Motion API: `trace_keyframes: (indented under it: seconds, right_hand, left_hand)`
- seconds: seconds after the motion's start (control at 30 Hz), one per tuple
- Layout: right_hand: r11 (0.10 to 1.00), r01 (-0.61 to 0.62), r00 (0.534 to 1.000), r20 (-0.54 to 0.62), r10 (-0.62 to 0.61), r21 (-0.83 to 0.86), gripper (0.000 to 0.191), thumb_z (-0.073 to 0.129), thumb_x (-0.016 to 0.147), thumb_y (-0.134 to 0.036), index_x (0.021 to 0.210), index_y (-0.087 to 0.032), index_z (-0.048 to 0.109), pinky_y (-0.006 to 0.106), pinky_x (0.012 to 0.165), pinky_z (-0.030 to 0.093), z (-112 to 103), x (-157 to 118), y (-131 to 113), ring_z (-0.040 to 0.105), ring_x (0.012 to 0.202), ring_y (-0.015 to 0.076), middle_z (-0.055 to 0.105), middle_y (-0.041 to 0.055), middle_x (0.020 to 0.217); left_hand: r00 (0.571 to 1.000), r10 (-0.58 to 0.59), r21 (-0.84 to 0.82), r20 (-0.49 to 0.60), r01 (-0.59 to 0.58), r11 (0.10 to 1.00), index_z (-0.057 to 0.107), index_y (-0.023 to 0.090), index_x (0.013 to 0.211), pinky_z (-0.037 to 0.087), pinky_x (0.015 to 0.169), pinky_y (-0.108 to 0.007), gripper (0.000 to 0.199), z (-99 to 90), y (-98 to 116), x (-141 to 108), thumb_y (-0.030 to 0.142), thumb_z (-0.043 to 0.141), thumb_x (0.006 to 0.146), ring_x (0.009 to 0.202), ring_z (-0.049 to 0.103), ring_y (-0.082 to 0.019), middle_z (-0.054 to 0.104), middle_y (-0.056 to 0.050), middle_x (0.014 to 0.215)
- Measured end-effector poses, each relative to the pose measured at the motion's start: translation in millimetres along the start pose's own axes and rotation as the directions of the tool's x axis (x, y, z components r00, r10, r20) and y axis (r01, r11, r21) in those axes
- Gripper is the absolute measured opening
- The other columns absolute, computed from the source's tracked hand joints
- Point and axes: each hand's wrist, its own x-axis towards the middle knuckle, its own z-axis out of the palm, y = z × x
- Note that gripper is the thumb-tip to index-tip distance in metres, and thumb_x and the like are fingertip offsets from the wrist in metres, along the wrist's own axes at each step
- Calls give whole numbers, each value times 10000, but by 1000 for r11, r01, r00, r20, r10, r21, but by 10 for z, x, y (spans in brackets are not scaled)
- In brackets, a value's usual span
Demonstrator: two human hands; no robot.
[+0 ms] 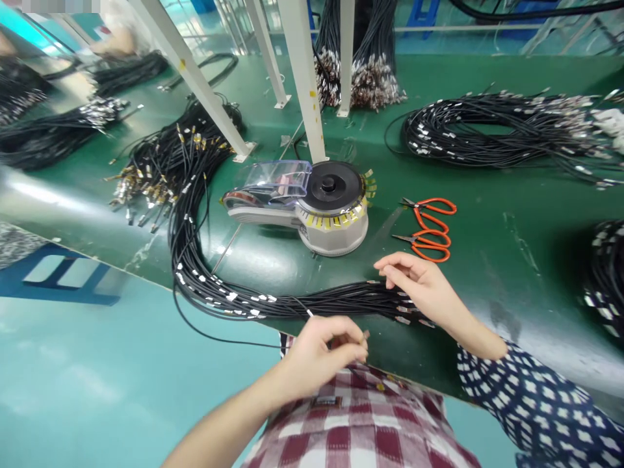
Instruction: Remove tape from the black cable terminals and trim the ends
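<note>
Head view, near centre: one left hand [324,354], thumb and fingers drawn narrow, pinching a small brownish end piece [366,335] above the near table edge. One single thin black cable [238,342], looping off the bundle's left bend and passing out of sight behind the left wrist.

Near, right of centre: one right hand [419,283], in a sleeve of dark blue cloth with white figures [531,396]; thumb and fingertips close together over the bundle's right end. Cannot tell whether it holds anything.

One long bundle of black cables with white tags [331,303], lying along the near edge of the glossy green tabletop [492,260], just beyond the left hand, curving far at the left; pale metallic ends at right.

Middle: one round grey tape dispenser with black top [336,242], yellow strips about its rim. Right of it, two cutting tools with orange handles [417,205], side by side.

Far right: one coiled black cable bundle [439,146]. Far centre: one hanging bundle of black cables [373,78], behind white metal posts [302,71].
</note>
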Motion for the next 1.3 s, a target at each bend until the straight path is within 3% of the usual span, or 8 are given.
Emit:
trace_keyframes:
  seconds: [0.1,0.3,0.4,0.53,0.7,0.87,1.2,1.3]
  right_hand:
    - [963,32,999,16,-29,-267,213,580,905,-380,901,-209,706,304,689,497,-204,-7,93,627,743,180,694,46,873]
    - [739,166,985,141,-96,-653,117,605,907,-240,950,-218,712,338,789,482,-322,-73,225,640,883,209,699,51,982]
    - [637,270,963,211,-169,-722,115,600,922,-212,905,-210,714,353,807,453,-295,-70,273,646,897,216,717,50,966]
    - [609,327,944,223,-243,-723,141,580,947,-233,906,-214,713,366,812,417,-326,-104,169,669,852,204,746,42,914]
    - [831,260,960,224,-168,-492,165,609,928,-324,916,-220,737,328,744,479,-408,-241,-202,657,755,184,737,47,860]
    - [998,49,964,262,-36,-42,136,734,826,-325,867,-195,729,295,721,534,-397,-286,-348,671,763,182,733,55,849]
    - [893,2,974,202,-104,451,125,697,881,-297,838,-181,679,246,630,515,11,-233,-200,608,665,101,692,57,941]
    - [838,-160,944,330,-25,522,247,671,895,-403,835,-173,603,251,642,505,133,-212,-126,601,632,102,699,39,819]
  left_hand:
    - [955,149,499,257,-263,826,704,163,860,483,802,-301,189,119,-47,-18,255,568,954,858,635,-195,699,-84,909]
    - [862,64,702,503,-451,551,634,168,818,483,682,-266,149,185,-139,-17,118,550,931,717,616,-173,669,-20,756]
    - [878,223,711,424,-475,518,632,168,814,493,655,-276,147,145,-120,-9,146,553,936,699,609,-172,670,-27,767]
    - [821,570,763,47,-398,510,655,152,975,515,803,-324,145,1,-15,98,128,512,963,834,618,-189,711,-77,911]
    - [835,551,861,-14,-270,431,641,148,1105,484,858,-421,179,-92,80,243,159,550,952,979,609,-261,717,-111,1060]
    - [817,576,780,-36,-338,527,646,160,1010,496,780,-345,140,-84,85,214,132,516,966,823,606,-195,714,-73,903]
    - [833,554,783,0,-345,518,645,146,920,484,743,-371,137,52,-11,80,79,525,915,800,595,-222,698,-84,831]
    - [893,451,659,-13,-331,675,649,160,883,489,758,-366,93,39,32,42,107,572,879,799,596,-215,695,-74,824]
